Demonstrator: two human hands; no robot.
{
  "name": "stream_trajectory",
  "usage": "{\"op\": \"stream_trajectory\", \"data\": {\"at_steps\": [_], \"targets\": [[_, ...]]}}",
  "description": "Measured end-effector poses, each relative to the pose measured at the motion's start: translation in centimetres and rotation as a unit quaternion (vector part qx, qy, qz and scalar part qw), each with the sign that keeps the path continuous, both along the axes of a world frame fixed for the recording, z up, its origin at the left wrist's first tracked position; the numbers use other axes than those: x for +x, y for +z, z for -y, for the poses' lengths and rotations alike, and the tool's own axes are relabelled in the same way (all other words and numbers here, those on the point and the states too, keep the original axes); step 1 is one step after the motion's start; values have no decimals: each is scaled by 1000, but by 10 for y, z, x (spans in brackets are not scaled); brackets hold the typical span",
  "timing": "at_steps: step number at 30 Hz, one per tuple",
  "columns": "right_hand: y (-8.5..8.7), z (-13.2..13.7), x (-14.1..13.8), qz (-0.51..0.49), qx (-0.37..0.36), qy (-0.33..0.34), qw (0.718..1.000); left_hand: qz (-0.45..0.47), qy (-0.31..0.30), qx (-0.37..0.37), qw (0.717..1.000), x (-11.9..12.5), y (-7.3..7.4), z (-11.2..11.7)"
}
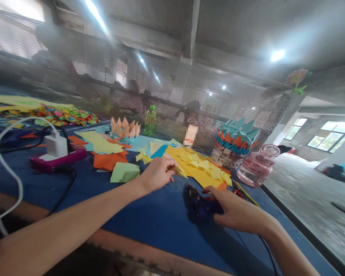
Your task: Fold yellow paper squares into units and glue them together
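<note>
My left hand (pixel 158 173) is closed in a pinch over the middle of the table, with a small yellow folded paper piece (pixel 180 171) between its fingertips. To the right, my right hand (pixel 232 209) is wrapped round a dark blue glue gun (pixel 202 205), whose nozzle points away from me to the left. A cord runs back beneath the right forearm. Just beyond both hands lies a yellow paper sheet (pixel 186 159) with several folded yellow pieces (pixel 202 164) on it.
Orange paper (pixel 107 160) and a green sheet (pixel 125 172) lie left. A purple power strip (pixel 74 155) holds a white charger (pixel 56 145). Behind stand a peach paper crown (pixel 125 128), a green bottle (pixel 150 122), a blue-orange paper piece (pixel 238 132) and a pink jug (pixel 255 168).
</note>
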State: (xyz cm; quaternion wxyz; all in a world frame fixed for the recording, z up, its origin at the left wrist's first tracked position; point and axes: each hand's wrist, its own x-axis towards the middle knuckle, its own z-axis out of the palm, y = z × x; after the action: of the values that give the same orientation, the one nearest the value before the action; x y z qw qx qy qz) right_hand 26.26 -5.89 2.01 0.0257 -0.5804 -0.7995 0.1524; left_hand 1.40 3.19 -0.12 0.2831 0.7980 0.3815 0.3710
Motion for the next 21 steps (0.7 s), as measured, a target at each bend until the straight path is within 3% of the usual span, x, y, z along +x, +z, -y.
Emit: {"op": "stream_trajectory", "data": {"at_steps": [9, 17, 21], "targets": [[-7, -28, 24, -105, 192, -42, 975, -9, -8, 19, 1000, 0, -3, -1], [-7, -27, 16, -286, 166, -44, 943, -17, -8, 24, 1000, -2, -7, -6], [-11, -26, 11, -314, 141, -21, 939, -21, 3, 23, 1000, -3, -5, -6]]}}
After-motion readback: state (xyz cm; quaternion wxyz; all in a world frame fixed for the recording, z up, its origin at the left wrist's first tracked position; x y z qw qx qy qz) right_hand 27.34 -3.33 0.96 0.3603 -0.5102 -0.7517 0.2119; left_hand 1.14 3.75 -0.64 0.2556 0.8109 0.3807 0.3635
